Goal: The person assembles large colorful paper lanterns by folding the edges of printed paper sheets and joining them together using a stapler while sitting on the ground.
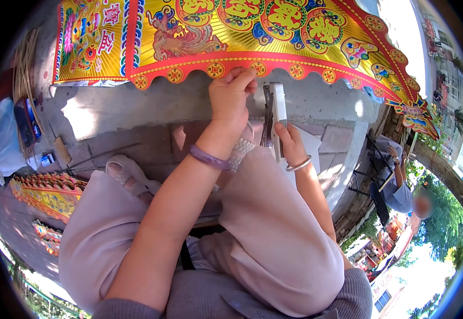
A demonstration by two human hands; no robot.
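Observation:
In front of me lies a large gold sheet (242, 48) with a red scalloped border, a dragon and round emblems. My left hand (230, 95), a purple bangle on its wrist, is over the border's lower edge with thumb and fingers pinched together. Whatever lies between those fingertips is too small to make out. My right hand (292, 142), wearing a silver bangle, grips a long white and black stapler (279, 103) beside my knee. The stapler stands nearly upright, its far end just short of the scalloped edge.
Stacked decorated sheets (51, 194) rest on the ground to the left. Beyond them are a pale plastic bag (3, 141), thin sticks (27, 64) and a small blue-and-white box (48, 158). Another person (396, 181) sits at the right beside a dark metal frame.

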